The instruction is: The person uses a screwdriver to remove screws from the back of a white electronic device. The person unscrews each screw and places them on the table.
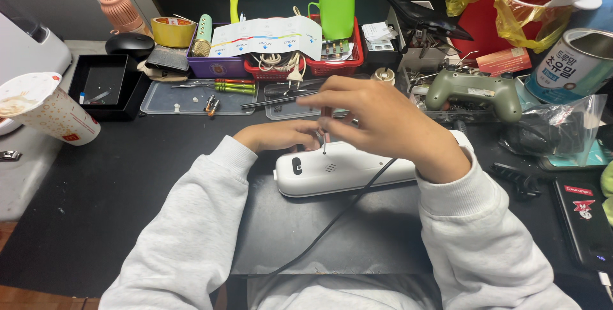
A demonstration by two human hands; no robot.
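A white oblong plastic device (345, 173) lies flat on the black desk, with a black cord (357, 195) running from under it toward me. My right hand (383, 121) hovers over the device and pinches a thin screwdriver (324, 134) held upright, its tip touching the device's top face. My left hand (284, 136) rests against the device's far left edge, fingers curled around it. Both arms wear light grey sleeves.
Behind the device lie clear trays with screwdrivers (227, 86), a purple bin (217, 64), a red basket (332, 61) with a green cup (337, 15). A grey-green game controller (472, 90) sits right, a tin can (571, 64) far right, a paper cup (45, 112) left.
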